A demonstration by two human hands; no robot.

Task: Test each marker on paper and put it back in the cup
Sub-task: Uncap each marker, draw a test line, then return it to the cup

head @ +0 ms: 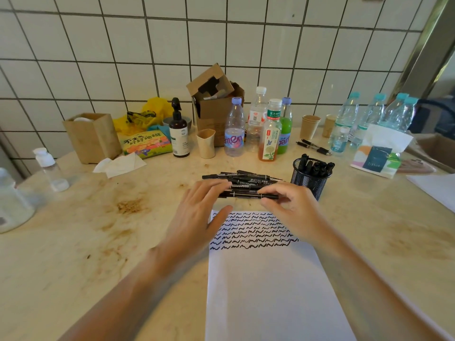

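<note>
Landmark: black mesh cup (310, 177), holding several markers. A pile of black markers (242, 181) lies just left of the cup. Left hand (197, 212) rests on the pile with fingers straight. Right hand (286, 204) pinches one marker (248, 194) at the pile's near edge. Scribbled paper (266, 279) lies in front of the cup. Drink bottles (256, 126), paper cups (310, 126) and two pens (314, 146) stand behind it; a tissue pack (380, 153) sits to its right.
</note>
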